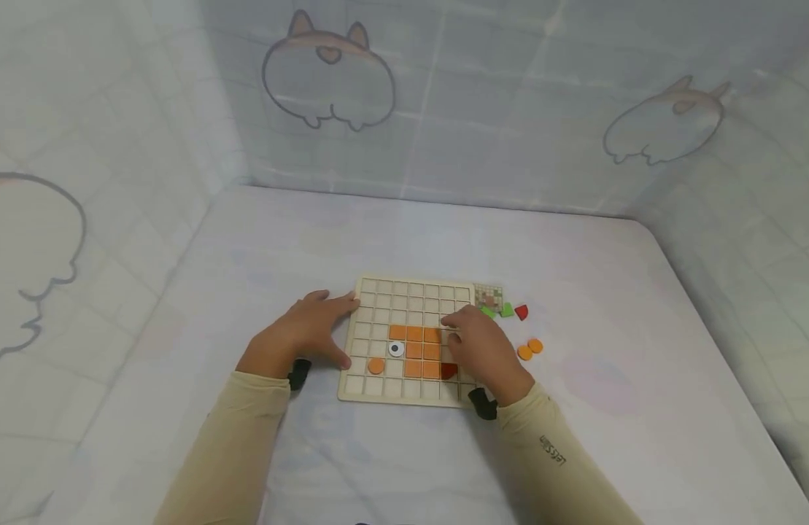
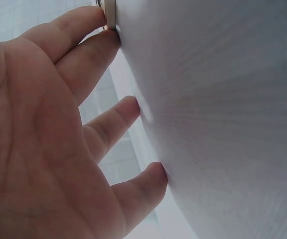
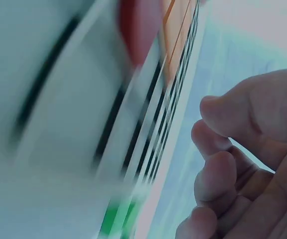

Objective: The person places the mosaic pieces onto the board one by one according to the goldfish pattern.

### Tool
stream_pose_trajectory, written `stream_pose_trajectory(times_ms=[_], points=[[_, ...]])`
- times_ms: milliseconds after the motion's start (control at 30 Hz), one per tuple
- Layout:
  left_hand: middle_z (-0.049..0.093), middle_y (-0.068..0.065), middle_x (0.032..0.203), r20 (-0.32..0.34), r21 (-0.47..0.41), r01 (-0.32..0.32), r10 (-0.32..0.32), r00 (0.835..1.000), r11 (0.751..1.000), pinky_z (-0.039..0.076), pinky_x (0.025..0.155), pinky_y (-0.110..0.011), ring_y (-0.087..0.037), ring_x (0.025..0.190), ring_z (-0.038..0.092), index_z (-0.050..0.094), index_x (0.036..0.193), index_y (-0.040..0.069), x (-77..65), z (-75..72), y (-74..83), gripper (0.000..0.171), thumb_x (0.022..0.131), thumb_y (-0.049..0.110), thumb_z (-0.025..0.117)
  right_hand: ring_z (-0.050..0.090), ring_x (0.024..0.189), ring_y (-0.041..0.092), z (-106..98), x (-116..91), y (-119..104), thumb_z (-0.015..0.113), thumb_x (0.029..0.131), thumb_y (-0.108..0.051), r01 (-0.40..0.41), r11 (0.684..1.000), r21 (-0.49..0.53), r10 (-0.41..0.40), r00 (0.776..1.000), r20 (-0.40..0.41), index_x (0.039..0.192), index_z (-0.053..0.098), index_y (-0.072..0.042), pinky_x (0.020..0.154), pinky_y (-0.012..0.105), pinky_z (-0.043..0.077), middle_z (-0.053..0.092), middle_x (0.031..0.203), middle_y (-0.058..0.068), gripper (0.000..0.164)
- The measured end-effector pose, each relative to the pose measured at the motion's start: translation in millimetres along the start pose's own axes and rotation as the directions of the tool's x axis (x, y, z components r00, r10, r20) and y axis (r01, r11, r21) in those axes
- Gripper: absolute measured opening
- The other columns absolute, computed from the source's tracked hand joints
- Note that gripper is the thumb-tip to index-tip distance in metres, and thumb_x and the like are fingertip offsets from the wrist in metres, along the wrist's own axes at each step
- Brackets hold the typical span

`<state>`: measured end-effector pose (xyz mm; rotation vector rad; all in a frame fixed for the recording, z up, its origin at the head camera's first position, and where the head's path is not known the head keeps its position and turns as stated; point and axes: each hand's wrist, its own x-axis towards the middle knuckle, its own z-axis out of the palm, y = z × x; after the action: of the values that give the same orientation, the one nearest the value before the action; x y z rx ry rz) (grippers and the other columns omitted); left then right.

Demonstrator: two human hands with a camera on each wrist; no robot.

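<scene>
A pale wooden grid board (image 1: 378,302) lies flat before me. My left hand (image 1: 315,328) is spread at its left edge, index finger and thumb touching the rim; in the left wrist view the other fingertips rest on the white surface. Over the board's right side hovers my right hand (image 1: 483,354), fingers loosely bent, with nothing seen between them in the right wrist view. Several orange square tiles (image 1: 414,350) fill middle cells. Beside them sit an eye disc (image 1: 396,349), an orange disc (image 1: 376,366) and a red piece (image 1: 448,371), partly hidden by the right hand.
Right of the board lie a small patterned card (image 1: 489,297), green pieces (image 1: 506,310), a red quarter-round piece (image 1: 521,312) and two orange discs (image 1: 529,349). A cloth-draped wall (image 1: 457,109) rises behind the white surface, with others at both sides.
</scene>
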<state>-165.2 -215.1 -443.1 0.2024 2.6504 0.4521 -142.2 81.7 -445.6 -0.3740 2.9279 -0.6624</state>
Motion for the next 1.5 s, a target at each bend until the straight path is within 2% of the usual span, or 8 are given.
stream_pose_trajectory(times_ms=[167,367,467,700,900,1133,1267,1500], points=[[0.024,-0.015,0.168,0.0,0.001,0.001,-0.001,1.0,1.0,0.025,0.115,-0.073,-0.047,0.154,0.013,0.034,0.16,0.028,-1.7,-3.0,-3.4,0.118,0.062,0.047,0.096,0.06,0.126,0.031,-12.2,-14.6,36.3,0.06,0.094,-0.008,-0.1,0.994,-0.038,0.099,0.994,-0.037,0.127,0.071,-0.008,0.096,0.047,0.054,0.065,0.132,0.012,0.034],[0.025,-0.014,0.168,-0.001,-0.003,0.006,-0.006,1.0,1.0,0.024,0.115,-0.074,-0.047,0.154,0.012,0.033,0.16,0.027,-1.6,-4.1,-7.7,0.119,0.062,0.046,0.096,0.061,0.112,0.032,-27.0,-28.2,76.6,0.061,0.093,-0.011,-0.206,0.978,-0.037,0.205,0.978,-0.037,0.131,0.067,-0.007,0.095,0.049,0.054,0.061,0.132,0.017,0.039],[0.026,-0.012,0.168,0.0,-0.014,-0.003,0.003,1.0,1.0,0.025,0.115,-0.073,-0.047,0.154,0.012,0.035,0.16,0.026,-1.4,-2.7,-9.5,0.119,0.061,0.047,0.097,0.059,0.115,0.036,-31.1,-33.2,93.3,0.064,0.093,-0.016,-0.249,0.968,-0.026,0.249,0.969,-0.006,0.134,0.065,-0.007,0.097,0.053,0.053,0.058,0.133,0.019,0.042],[0.03,-0.005,0.168,-0.009,-0.005,-0.031,0.031,0.999,0.999,0.025,0.116,-0.072,-0.045,0.155,0.012,0.038,0.159,0.025,-1.2,-0.2,-11.5,0.116,0.061,0.047,0.096,0.053,0.125,0.041,-30.4,-34.9,124.7,0.063,0.093,-0.015,-0.305,0.95,0.072,0.3,0.951,0.076,0.138,0.063,-0.01,0.1,0.057,0.051,0.054,0.141,0.022,0.045],[0.029,-0.007,0.168,-0.005,-0.014,-0.026,0.026,1.0,1.0,0.026,0.115,-0.073,-0.046,0.155,0.012,0.037,0.159,0.025,-2.7,-1.2,-7.9,0.117,0.061,0.047,0.096,0.055,0.103,0.03,-30.7,-29.3,135.0,0.067,0.093,-0.012,-0.285,0.951,0.121,0.273,0.956,0.107,0.131,0.068,-0.01,0.086,0.042,0.054,0.06,0.127,0.016,0.039],[0.028,-0.008,0.168,-0.001,-0.007,-0.034,0.034,0.999,0.999,0.024,0.116,-0.073,-0.046,0.155,0.012,0.037,0.159,0.025,-1.7,-1.5,-3.8,0.116,0.062,0.047,0.096,0.057,0.096,0.027,-34.0,-32.1,131.8,0.068,0.094,-0.021,-0.356,0.917,0.178,0.336,0.933,0.131,0.125,0.067,-0.006,0.077,0.033,0.053,0.06,0.119,0.015,0.035],[0.028,-0.008,0.168,-0.004,-0.002,-0.038,0.038,0.999,0.999,0.023,0.116,-0.073,-0.047,0.154,0.012,0.037,0.159,0.026,1.0,-0.3,-3.1,0.117,0.061,0.048,0.096,0.059,0.091,0.025,-42.1,-30.9,111.9,0.064,0.094,-0.025,-0.347,0.909,0.23,0.333,0.938,0.101,0.128,0.065,-0.006,0.072,0.032,0.052,0.062,0.119,0.013,0.039],[0.028,-0.011,0.167,-0.01,-0.002,-0.039,0.039,0.999,0.999,0.025,0.115,-0.073,-0.047,0.154,0.014,0.037,0.159,0.026,-2.0,-0.9,-2.2,0.115,0.062,0.048,0.096,0.054,0.072,0.02,-28.5,-13.6,35.5,0.068,0.092,-0.021,-0.092,0.962,0.258,0.083,0.995,0.047,0.121,0.072,-0.011,0.061,0.031,0.048,0.068,0.119,0.009,0.031]])
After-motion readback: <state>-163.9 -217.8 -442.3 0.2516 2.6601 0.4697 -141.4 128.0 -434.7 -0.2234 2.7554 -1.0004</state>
